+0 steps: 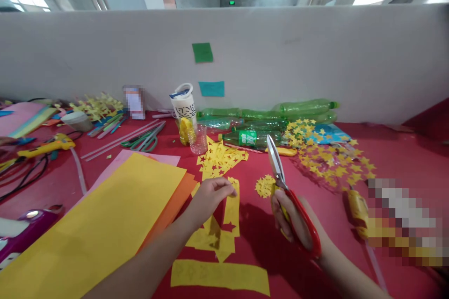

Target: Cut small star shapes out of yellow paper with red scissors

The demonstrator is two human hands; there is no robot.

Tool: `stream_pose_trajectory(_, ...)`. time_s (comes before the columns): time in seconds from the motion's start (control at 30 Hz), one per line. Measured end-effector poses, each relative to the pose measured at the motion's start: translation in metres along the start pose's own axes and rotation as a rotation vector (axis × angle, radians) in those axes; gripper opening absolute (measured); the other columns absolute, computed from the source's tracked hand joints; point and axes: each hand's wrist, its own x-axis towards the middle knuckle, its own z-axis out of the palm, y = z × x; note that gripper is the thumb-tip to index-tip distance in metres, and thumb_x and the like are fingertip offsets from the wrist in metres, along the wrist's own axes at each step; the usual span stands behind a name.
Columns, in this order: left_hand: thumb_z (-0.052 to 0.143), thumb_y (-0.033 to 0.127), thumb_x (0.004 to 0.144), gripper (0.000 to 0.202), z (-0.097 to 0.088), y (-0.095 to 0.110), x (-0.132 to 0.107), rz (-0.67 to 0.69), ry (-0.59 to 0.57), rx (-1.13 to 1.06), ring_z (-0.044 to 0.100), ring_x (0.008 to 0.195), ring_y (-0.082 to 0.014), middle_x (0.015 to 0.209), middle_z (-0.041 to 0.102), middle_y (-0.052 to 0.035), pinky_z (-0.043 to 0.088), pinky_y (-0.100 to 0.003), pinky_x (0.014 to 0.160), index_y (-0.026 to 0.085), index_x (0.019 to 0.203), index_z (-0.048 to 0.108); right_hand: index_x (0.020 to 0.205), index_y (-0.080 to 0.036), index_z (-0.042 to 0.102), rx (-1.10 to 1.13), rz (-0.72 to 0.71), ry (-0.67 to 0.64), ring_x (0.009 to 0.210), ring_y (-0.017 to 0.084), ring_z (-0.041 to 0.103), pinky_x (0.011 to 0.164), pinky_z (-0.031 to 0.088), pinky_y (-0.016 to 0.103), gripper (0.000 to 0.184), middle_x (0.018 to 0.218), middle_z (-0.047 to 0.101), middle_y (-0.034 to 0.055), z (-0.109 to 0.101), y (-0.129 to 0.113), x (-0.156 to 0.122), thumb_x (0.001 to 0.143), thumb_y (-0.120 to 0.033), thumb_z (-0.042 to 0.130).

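Observation:
My right hand is wrapped round the red-handled scissors, whose silver blades point up and away, nearly together. A bit of yellow shows by its fingers. My left hand hovers over the yellow felt scraps with thumb and fingers drawn together; whether anything is pinched there is not clear. Beneath its fingertips lies a yellow felt strip with a star-shaped hole. Between the hands, a small heap of yellow stars rests on the red table. Nearest me lies a marked yellow strip.
Yellow and orange sheets cover the left side. Star-punched scraps, green plastic bottles, a white cup and green-handled scissors lie farther back. Yellow glue guns and a cluster of stars are at right.

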Motion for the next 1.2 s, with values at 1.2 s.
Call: stream_pose_trajectory(1.2, 0.063, 0.019, 0.077, 0.049, 0.031, -0.008, -0.017, -0.037, -0.181, -0.191, 0.044, 0.065, -0.011, 0.072, 0.048, 0.0044, 0.034, -0.024, 0.06, 0.024, 0.123, 0.046, 0.057, -0.021, 0.046, -0.152, 0.128, -0.019, 0.025, 0.007, 0.038, 0.029, 0.028, 0.016, 0.033, 0.031, 0.044, -0.0094, 0.015, -0.008, 0.0, 0.076, -0.043, 0.064)
